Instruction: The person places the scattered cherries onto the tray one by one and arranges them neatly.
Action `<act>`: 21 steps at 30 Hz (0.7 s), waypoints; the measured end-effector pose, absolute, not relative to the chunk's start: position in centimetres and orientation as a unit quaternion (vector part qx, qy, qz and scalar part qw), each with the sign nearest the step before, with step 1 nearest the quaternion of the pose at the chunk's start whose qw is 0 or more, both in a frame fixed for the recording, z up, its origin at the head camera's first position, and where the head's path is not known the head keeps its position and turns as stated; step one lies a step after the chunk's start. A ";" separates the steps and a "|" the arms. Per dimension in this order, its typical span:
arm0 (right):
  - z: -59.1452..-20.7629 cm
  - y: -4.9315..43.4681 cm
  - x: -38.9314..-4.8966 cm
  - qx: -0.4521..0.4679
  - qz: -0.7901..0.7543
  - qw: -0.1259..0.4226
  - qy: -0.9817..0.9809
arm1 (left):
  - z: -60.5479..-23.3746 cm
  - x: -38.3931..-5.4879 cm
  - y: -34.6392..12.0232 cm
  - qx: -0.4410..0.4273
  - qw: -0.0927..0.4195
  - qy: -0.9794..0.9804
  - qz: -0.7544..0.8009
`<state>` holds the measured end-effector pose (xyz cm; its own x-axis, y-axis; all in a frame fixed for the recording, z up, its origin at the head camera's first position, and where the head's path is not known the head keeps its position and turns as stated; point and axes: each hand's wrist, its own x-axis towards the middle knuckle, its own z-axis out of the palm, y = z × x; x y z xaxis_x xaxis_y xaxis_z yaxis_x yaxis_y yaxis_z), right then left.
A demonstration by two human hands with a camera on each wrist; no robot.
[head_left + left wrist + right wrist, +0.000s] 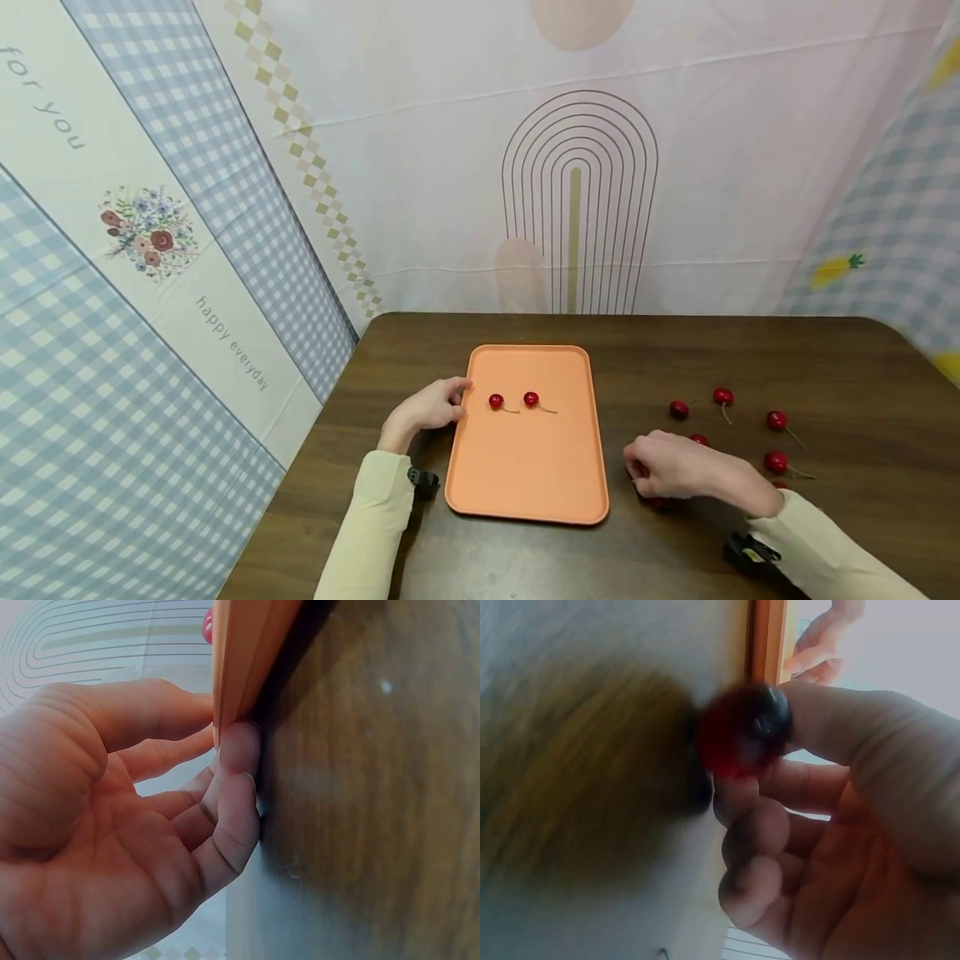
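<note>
An orange tray (pixel 528 467) lies on the table with two red stemmed cherries, a left cherry (pixel 497 402) and a right cherry (pixel 531 399), side by side in its upper half. My left hand (pixel 433 406) is at the tray's left edge. In the left wrist view, thumb and fingers pinch the tray's rim (pixel 247 656). To the right of the tray, my right hand (pixel 671 464) is low over the table. Its thumb and fingertips pinch a dark red cherry (pixel 744 729), somewhat blurred in the right wrist view; whether it touches the table I cannot tell.
Several loose cherries lie on the brown wooden table (pixel 630 350) around my right hand, among them a far cherry (pixel 723 396) and a near one (pixel 776 462). My right hand and forearm partly cover others. A patterned cloth (pixel 420 208) hangs behind the table.
</note>
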<state>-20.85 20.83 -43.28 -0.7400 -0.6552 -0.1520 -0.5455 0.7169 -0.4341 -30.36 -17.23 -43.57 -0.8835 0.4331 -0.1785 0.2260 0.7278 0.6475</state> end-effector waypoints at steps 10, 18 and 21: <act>-42.9 20.8 -20.8 -0.324 -0.190 0.162 0.912 | -43.7 -30.3 -17.2 0.179 0.162 0.915 0.322; -41.7 21.3 -21.6 -0.325 -0.224 0.119 0.911 | -43.6 -30.3 -17.1 0.174 0.161 0.917 0.321; -41.4 21.3 -21.8 -0.325 -0.242 0.100 0.909 | -43.5 -30.3 -17.2 0.174 0.162 0.916 0.323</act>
